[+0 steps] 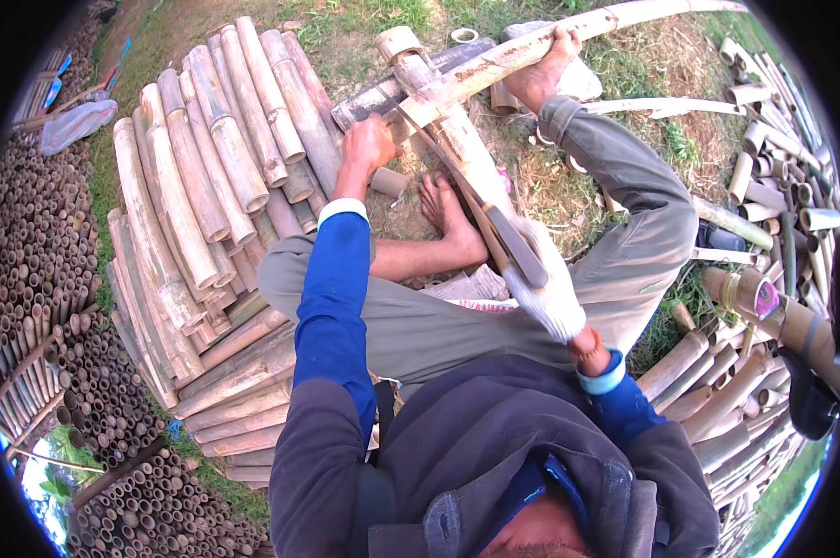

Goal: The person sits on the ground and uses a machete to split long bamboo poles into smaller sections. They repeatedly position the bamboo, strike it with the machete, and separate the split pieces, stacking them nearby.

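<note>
A long bamboo pole slants up to the right, propped on other bamboo pieces. My bare left hand is closed around its near left end. In my right hand, in a white glove, is the dark handle of a handsaw. The blade reaches up and left, its tip at the pole beside my left hand; whether the teeth sit in a cut, I cannot tell. My bare right foot presses on the pole farther along. The left foot rests on the ground beside a thick bamboo support.
Cut bamboo lengths lie in a large stack at the left. More short pieces are heaped at the right. Upright bamboo bundles stand at the far left, near a plastic bag. A dark bamboo piece lies under the pole.
</note>
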{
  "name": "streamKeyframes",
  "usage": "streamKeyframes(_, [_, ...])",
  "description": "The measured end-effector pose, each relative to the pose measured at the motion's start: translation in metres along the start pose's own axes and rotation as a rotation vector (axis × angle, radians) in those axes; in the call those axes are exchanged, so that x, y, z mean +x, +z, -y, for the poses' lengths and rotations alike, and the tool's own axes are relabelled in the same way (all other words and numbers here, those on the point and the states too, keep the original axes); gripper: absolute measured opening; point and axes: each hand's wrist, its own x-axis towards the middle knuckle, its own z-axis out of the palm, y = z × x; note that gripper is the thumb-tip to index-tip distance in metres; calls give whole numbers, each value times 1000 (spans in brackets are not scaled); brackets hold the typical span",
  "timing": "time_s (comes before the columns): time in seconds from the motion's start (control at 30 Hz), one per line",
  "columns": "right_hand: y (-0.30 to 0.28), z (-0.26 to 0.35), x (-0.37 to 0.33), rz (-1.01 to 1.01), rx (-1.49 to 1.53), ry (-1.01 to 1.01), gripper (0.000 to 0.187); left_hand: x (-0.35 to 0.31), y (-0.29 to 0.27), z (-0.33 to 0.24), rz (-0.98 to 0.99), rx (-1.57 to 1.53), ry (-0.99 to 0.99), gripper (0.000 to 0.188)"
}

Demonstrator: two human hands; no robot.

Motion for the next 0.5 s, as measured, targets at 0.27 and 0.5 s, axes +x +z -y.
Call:
streamKeyframes(0.27, [42,-19,93,-33,156,-96,65,12,-10,-7,13,37,47,71])
streamKeyframes(0.5, [-30,25,-45,-2,-54,75,62,6,-4,-11,59,-4,62,69])
